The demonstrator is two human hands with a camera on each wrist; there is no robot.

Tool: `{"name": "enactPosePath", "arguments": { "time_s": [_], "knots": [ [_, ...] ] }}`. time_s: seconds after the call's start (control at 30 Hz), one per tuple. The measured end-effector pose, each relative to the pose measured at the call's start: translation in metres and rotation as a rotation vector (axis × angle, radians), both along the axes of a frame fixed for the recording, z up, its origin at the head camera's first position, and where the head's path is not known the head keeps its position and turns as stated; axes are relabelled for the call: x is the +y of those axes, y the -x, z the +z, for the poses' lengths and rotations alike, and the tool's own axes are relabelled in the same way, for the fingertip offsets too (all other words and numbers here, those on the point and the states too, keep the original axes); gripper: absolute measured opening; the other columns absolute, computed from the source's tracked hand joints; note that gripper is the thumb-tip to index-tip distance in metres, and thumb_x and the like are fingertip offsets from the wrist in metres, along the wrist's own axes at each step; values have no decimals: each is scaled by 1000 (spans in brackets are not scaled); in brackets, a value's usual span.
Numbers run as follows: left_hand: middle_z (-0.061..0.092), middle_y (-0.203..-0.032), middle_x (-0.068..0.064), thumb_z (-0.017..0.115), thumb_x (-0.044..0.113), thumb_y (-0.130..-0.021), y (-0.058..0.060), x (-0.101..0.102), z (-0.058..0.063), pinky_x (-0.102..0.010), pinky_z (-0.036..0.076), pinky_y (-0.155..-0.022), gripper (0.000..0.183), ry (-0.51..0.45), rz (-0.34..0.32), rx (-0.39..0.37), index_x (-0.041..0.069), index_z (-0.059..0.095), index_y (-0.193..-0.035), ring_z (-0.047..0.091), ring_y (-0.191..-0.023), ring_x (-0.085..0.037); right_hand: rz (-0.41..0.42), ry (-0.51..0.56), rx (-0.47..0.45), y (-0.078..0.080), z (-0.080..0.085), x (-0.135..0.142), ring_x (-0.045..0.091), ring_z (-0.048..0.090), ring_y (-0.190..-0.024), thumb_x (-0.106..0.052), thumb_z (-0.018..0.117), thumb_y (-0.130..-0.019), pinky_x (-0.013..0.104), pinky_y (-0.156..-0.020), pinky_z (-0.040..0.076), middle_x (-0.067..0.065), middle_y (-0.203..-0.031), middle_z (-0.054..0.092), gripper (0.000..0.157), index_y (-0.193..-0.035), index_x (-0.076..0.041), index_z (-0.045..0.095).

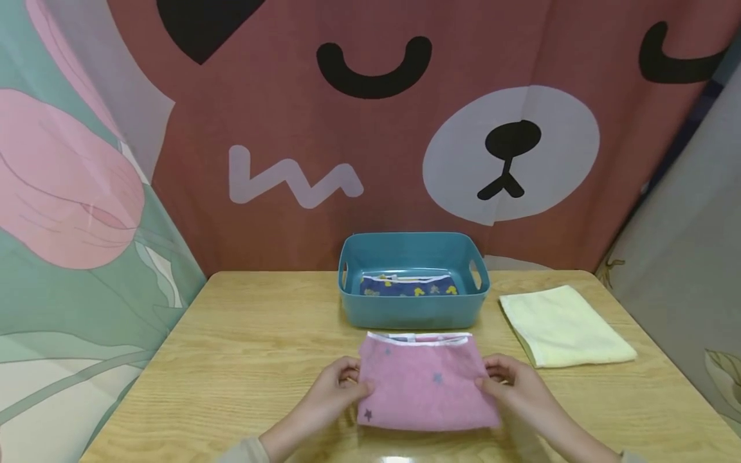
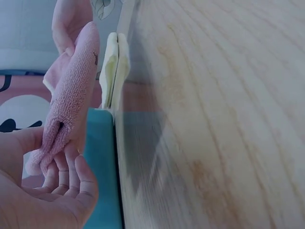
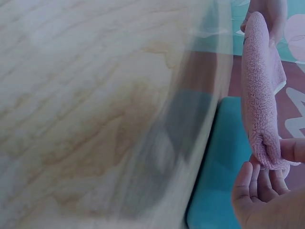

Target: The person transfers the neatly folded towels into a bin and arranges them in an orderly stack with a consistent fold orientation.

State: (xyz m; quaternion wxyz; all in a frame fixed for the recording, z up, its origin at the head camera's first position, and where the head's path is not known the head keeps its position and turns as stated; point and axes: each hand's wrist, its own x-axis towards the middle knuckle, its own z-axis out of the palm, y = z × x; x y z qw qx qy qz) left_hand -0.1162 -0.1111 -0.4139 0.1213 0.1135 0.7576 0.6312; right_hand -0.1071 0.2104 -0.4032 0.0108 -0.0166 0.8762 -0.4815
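Note:
A folded pink towel [image 1: 425,389] with small grey stars and white edging is held up in front of the basket. My left hand [image 1: 341,386] pinches its left side, thumb on the near face and fingers behind. At the opposite side my right hand [image 1: 509,382] grips it the same way. In the left wrist view the towel [image 2: 71,90] shows its thick fold, raised above the table. The right wrist view also has the towel [image 3: 261,95] between thumb and fingers, its lower edge off the tabletop.
Behind the towel stands a teal plastic basket [image 1: 413,312] with a folded navy patterned cloth [image 1: 408,287] inside. A folded pale yellow towel [image 1: 570,326] lies to its right on the wooden table [image 1: 243,347]. A bear-print curtain [image 1: 278,116] hangs along the back.

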Motion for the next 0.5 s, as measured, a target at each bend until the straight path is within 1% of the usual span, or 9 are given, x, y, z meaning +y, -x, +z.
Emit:
{"name": "enactPosePath", "arguments": {
  "time_s": [0.13, 0.37, 0.5],
  "knots": [
    [60, -90, -6, 70, 5, -87, 2, 1, 4, -20, 49, -67, 35, -9, 10, 12, -13, 56, -114, 56, -75, -13, 12, 22, 12, 1, 5, -1, 12, 62, -84, -5, 77, -83, 26, -75, 50, 7, -96, 71, 29, -108, 5, 67],
    [60, -93, -7, 69, 6, -88, 4, 2, 9, -22, 50, -68, 34, -20, 25, 20, -10, 56, -114, 56, -77, -15, 30, 43, 33, 2, 12, -2, 11, 61, -84, -5, 76, -85, 26, -73, 52, 9, -98, 71, 34, -115, 7, 65],
    [59, -95, -7, 69, 7, -88, 6, 2, 13, -22, 50, -67, 32, -18, 44, 25, -8, 57, -114, 55, -77, -14, 24, 54, 36, 2, 16, -3, 9, 62, -85, -7, 75, -87, 26, -73, 52, 10, -98, 71, 35, -117, 7, 64]
  ]
}}
